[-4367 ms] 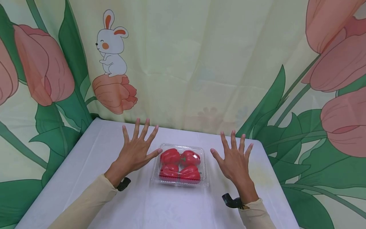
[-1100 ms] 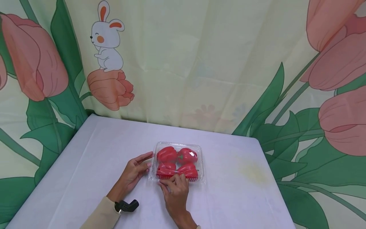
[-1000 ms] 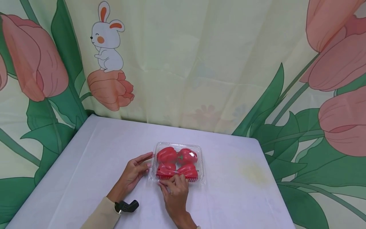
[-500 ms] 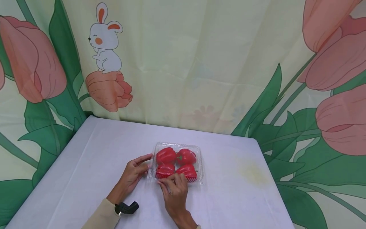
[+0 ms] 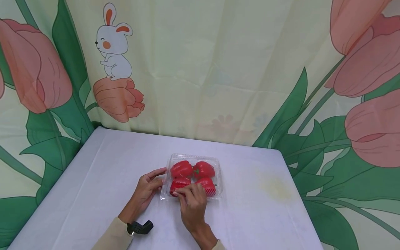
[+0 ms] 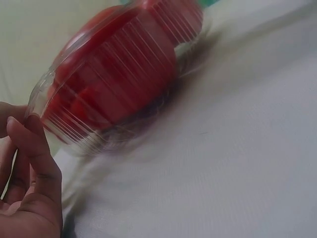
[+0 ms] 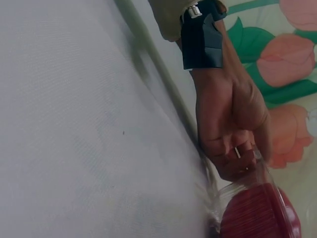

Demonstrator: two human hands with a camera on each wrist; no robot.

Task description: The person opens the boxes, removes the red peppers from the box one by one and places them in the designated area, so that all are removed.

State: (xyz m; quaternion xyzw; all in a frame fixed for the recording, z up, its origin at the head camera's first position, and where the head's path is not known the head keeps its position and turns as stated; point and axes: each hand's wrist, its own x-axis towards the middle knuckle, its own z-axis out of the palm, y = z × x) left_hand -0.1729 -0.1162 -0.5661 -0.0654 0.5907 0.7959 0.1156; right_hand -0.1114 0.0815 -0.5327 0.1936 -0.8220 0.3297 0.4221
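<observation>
A clear plastic clamshell box holding several red bell peppers sits mid-table in the head view. At its left rim, my left hand pinches the edge between thumb and fingers. The left wrist view gives that pinch up close, with left fingers on the ribbed box. My right hand pinches the front edge of the lid, its fingertips over the front left pepper and covering part of it. In the right wrist view appear the left hand and a box corner.
White cloth covers the table. A printed curtain with tulips and a rabbit hangs behind and at both sides. A black wrist camera is strapped to the left wrist.
Both hands came from spread above the table to the box. Over the last half second the right fingertips rose slightly with the lid's front edge; the left hand has barely moved.
</observation>
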